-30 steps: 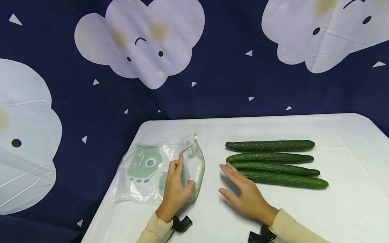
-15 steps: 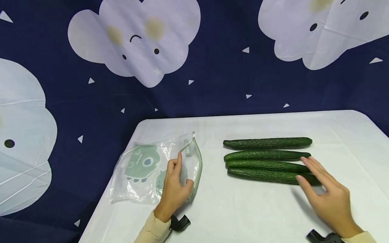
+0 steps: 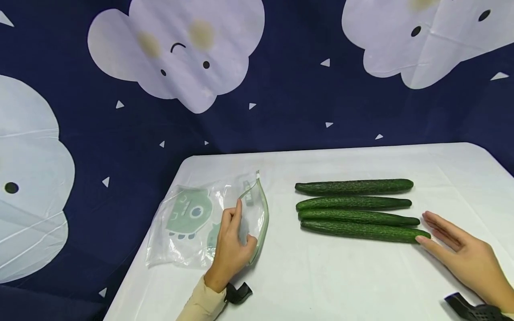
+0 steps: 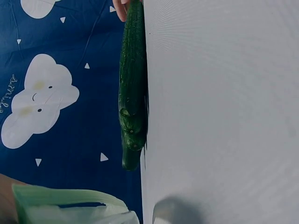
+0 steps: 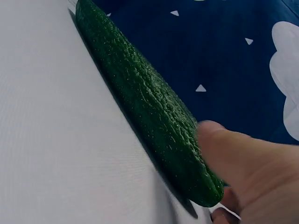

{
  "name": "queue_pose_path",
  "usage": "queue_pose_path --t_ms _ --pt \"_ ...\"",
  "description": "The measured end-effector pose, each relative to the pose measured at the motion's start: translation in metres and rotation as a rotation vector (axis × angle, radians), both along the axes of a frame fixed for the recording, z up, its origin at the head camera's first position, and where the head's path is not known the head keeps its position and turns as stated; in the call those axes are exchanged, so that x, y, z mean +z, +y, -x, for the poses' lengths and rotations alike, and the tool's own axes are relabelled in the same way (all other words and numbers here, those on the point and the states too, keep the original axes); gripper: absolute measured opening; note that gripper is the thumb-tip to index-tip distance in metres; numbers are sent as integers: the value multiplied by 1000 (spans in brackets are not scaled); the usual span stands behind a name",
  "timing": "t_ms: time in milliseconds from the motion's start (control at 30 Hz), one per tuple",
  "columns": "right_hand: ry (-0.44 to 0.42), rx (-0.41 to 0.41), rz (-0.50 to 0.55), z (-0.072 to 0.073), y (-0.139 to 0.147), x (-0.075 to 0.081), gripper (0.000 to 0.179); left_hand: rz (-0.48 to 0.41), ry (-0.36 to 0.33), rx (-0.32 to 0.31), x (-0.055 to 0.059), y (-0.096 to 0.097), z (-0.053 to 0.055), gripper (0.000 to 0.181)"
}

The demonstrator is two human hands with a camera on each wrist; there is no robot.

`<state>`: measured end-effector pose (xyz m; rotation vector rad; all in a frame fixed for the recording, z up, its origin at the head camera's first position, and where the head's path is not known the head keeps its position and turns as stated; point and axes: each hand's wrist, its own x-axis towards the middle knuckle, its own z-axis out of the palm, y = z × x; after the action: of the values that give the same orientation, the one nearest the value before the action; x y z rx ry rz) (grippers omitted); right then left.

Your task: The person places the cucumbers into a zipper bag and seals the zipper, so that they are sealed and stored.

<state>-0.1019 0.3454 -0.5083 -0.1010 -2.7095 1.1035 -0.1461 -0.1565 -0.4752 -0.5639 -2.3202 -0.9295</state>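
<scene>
Several dark green cucumbers lie side by side on the table, the rearmost cucumber [image 3: 354, 187] a little apart. My right hand [image 3: 467, 258] is at the right end of the front cucumber [image 3: 361, 230], its thumb right at the tip and the other fingers spread beyond it. In the right wrist view the thumb [image 5: 219, 144] overlaps that cucumber's [image 5: 149, 107] side near the end. On the left, my left hand [image 3: 232, 245] holds the mouth of a clear zip bag [image 3: 188, 218] with a green monster print, index finger extended along the upper edge. The mouth gapes towards the cucumbers.
A white-covered table [image 3: 341, 276] bears everything. Behind it hangs a dark blue cloth [image 3: 293, 89] with white clouds and triangles. A black wrist mount [image 3: 238, 294] sits at the left wrist and another black mount [image 3: 478, 307] at the right.
My right hand has moved right, from the cucumbers' left ends across to the right end of the front one. The left hand and the bag have stayed in place.
</scene>
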Motion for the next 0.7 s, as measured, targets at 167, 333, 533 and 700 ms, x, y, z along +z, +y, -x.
queue_pose_path --t_ms 167,333,533,700 --pt "-27 21 -130 0 -3 1 79 -1 -6 -3 2 0 0 91" --pt "47 27 -199 1 -5 0 77 -1 -10 1 1 0 1 91" --pt "159 27 -256 2 -2 0 76 8 4 11 0 1 0 92" --pt "209 28 -271 2 1 2 71 4 -8 11 0 2 -1 93"
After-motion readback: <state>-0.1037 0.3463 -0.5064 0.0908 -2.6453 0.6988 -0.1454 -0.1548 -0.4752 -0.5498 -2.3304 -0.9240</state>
